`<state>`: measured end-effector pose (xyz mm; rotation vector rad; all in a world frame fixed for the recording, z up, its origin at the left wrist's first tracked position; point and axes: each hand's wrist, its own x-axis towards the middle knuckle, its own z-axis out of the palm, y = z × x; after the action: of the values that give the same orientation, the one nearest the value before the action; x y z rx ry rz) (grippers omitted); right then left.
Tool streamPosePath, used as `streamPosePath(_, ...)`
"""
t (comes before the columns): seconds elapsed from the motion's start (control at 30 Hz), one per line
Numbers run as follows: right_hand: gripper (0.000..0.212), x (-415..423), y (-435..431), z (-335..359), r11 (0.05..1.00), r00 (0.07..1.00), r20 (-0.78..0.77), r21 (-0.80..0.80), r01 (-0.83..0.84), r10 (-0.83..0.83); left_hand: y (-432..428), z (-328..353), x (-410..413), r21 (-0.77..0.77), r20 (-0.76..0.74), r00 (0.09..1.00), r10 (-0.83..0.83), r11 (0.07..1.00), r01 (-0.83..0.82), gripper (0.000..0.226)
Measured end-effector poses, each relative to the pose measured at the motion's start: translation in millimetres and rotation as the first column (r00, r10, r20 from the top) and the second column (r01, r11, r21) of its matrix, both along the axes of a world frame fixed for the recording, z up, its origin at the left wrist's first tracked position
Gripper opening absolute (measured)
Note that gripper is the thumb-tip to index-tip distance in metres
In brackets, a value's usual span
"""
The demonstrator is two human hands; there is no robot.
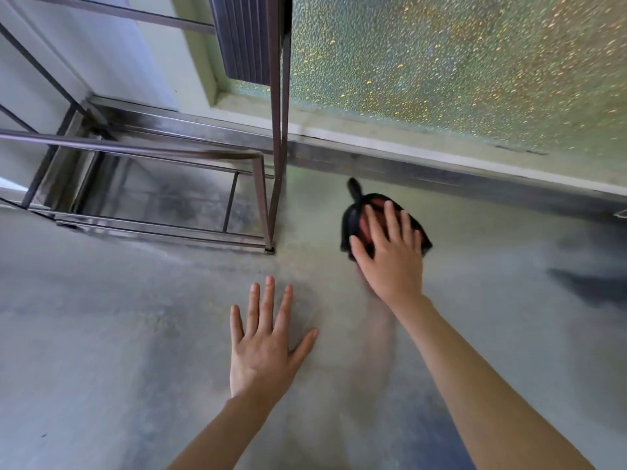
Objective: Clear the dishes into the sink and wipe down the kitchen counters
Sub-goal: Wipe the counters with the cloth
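A dark cloth (354, 212) with a reddish patch lies bunched on the steel counter (135, 334) near the back wall. My right hand (390, 252) presses flat on top of it, fingers straight and spread, covering most of the cloth. My left hand (264, 344) rests flat on the bare counter to the left and nearer to me, fingers spread, holding nothing.
A metal rack frame (268, 205) stands on the counter at the left, its upright post just left of the cloth. A raised steel backsplash (441, 167) and a textured glass window (458, 62) run along the back. A dark blurred shadow (590, 286) lies at the right.
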<state>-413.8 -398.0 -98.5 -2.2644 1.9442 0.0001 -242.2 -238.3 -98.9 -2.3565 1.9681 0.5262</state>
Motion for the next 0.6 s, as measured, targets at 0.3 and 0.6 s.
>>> streamPosePath(0.3,0.058,77,52,0,0.999,0.993,0.107,-0.021,-0.041,0.043,4,3,11,0.014,-0.091,0.996,-0.005,1.000,0.007,0.105)
streamPosePath(0.6,0.060,-11,112,0,0.990,0.990,0.015,-0.006,0.138,-0.138,36,14,46,0.073,-0.085,0.993,-0.085,0.993,0.092,0.097)
